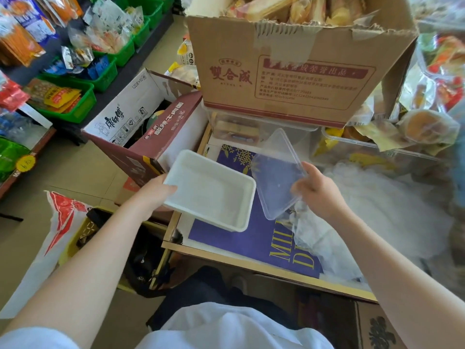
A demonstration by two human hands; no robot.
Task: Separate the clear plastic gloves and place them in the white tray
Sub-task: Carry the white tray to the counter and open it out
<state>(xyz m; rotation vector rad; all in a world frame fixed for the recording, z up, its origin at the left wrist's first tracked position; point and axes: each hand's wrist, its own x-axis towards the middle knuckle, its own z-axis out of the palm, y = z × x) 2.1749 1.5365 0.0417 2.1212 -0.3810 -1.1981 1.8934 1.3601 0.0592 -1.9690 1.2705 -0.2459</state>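
Person, seen from above: two bare forearms showing, left hand (161, 191) and right hand (315, 190) both uncovered, wearing no gloves, rings or watch that can be made out. Short white sleeve (32, 338) showing at the lower-left corner, on the left upper arm. White top (226, 328) filling the bottom centre, plain, carrying no visible print or marking. Dark trousers (201, 290) showing below it. One light-coloured shoe (237, 282) peeking out beyond the trousers, detail blurred
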